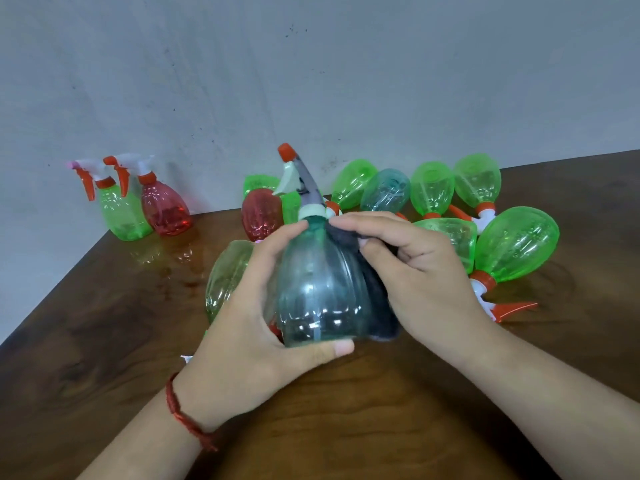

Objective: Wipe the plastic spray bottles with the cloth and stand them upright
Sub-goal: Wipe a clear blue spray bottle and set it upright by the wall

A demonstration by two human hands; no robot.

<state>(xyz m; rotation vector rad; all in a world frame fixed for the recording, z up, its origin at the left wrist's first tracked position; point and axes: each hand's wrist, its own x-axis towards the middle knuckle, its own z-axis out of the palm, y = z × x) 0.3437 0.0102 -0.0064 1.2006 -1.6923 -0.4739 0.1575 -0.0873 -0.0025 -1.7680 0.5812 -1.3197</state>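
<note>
Teal spray bottle (318,289) sits in both hands above the middle of the wooden table (346,427), off the surface, its base toward the camera and its neck leaning away. Its white spray head (292,178) with an orange nozzle tip points up and to the left. The left hand (249,334) grips the bottle's body from the left, fingers curled round the far side and the thumb lying along the bottom edge. The right hand (415,268) holds a dark cloth (379,313) bunched in its curled fingers and presses it against the bottle's right side, from the shoulder down to the base. A red thread bracelet (180,414) circles the left wrist.

Just behind the left hand a pale green bottle (225,275) lies on its side. Farther back a heap of bottles lies flat: a red lying bottle (259,213), a second teal bottle (386,190), and several green ones, the largest-looking green bottle (516,244) at the right with its orange trigger toward the camera. Well apart, at the far left by the grey wall (311,81), an upright green bottle (121,216) and an upright red bottle (166,213) stand side by side, touching or nearly so.
</note>
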